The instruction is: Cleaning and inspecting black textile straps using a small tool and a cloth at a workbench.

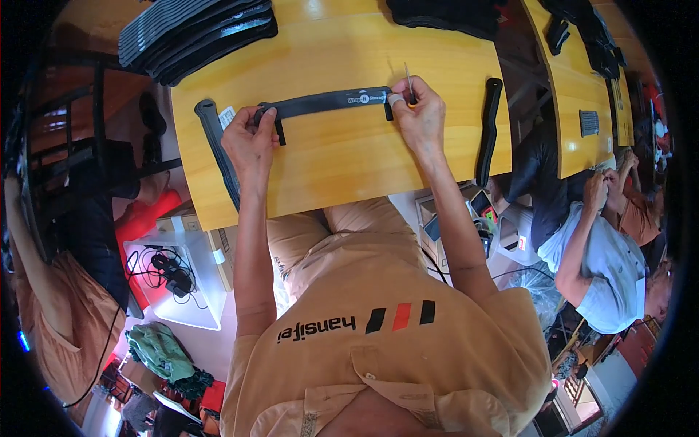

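The left hand [249, 142] and right hand [424, 120] each grip an end of a black fabric strap [320, 104] over the bench [328, 171], apparently keeping it taut. The right grip also holds a pointed tool [408, 79].

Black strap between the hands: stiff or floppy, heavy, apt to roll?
Probably bendable: the black strap spans nearly straight between the left hand and right hand, but dark sections turn down near both ends. Likely light, since each hand holds it only near an end. Its flat, thin shape suggests it wouldn't roll.
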Demonstrator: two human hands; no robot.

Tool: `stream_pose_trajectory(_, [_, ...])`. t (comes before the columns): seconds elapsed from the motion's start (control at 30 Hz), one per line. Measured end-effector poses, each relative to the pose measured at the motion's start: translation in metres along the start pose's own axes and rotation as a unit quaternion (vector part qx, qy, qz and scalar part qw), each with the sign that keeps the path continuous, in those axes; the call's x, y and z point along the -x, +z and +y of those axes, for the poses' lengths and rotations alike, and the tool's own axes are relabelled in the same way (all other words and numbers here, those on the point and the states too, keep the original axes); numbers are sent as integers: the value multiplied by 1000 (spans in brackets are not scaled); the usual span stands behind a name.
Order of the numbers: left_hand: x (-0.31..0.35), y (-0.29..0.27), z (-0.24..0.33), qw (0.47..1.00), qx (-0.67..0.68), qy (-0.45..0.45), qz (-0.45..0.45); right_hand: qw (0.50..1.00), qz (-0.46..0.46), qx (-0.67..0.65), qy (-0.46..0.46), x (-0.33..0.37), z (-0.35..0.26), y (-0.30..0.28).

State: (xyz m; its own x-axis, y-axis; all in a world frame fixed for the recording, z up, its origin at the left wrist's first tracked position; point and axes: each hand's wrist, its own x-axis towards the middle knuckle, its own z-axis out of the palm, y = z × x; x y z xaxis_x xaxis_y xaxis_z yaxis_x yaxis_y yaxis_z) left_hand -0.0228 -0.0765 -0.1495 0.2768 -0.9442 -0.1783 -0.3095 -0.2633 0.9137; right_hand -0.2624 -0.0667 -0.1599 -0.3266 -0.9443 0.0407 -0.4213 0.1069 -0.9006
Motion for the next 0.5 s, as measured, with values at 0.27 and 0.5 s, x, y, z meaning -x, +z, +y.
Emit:
stream_pose_trajectory(0.27, [1, 1, 4, 1000, -20, 4, 5, 1000, 1, 22, -5, 0, -5, -2])
stream_pose_trajectory(0.5, [3, 0, 5, 1000, -21, 8, 4, 999, -5, 34, -6, 2, -10, -2])
